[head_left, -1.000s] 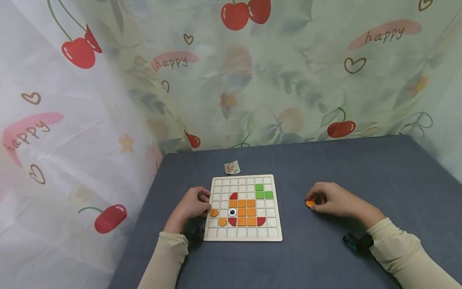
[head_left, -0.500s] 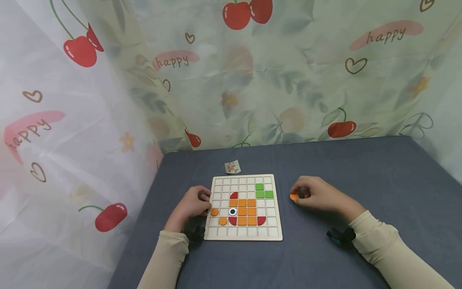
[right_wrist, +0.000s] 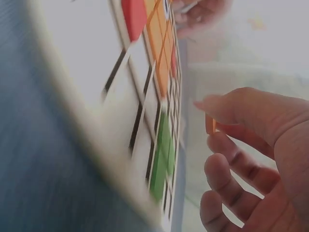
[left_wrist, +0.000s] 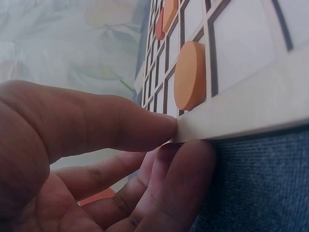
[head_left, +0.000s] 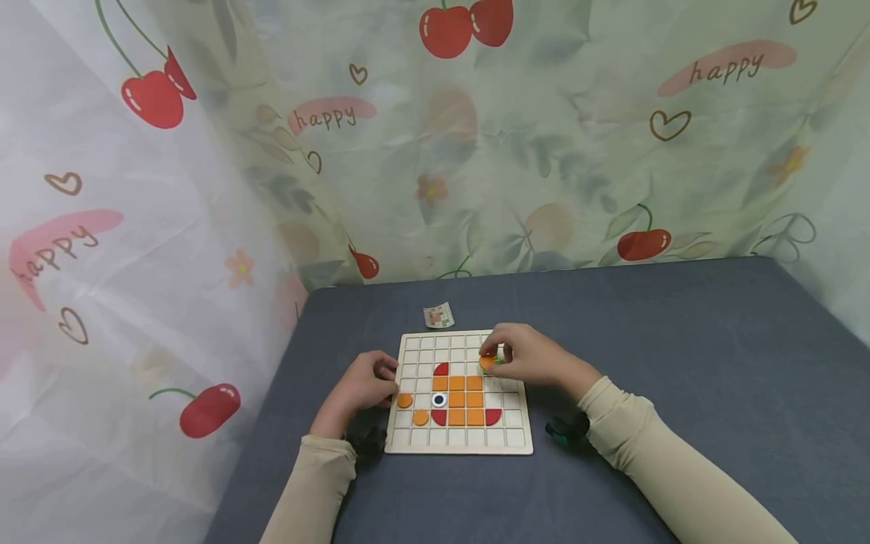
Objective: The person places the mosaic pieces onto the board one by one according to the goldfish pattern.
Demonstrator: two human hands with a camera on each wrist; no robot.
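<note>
A white grid board [head_left: 459, 451] lies on the table, bearing a block of orange squares [head_left: 457, 399], red quarter-round pieces [head_left: 492, 416] and a black-and-white eye piece [head_left: 439, 400]. Two orange discs [head_left: 421, 417] sit in cells at its left. My left hand [head_left: 360, 385] holds the board's left edge, thumb tip at the rim and a finger against the side in the left wrist view. Over the upper right cells, my right hand [head_left: 533, 357] pinches another orange disc [right_wrist: 210, 124] between thumb and finger, above the board surface. Green squares [right_wrist: 163, 154] below it are mostly hidden in the head view.
Behind the board lies a small printed picture card [head_left: 438, 315]. Dark grey cloth [head_left: 680, 340] covers the table. A patterned curtain [head_left: 516, 151] stands along the back and left side.
My right hand has travelled left with the orange disc, from the table at the right to over the board's upper right cells. The left hand stays at the board's edge.
</note>
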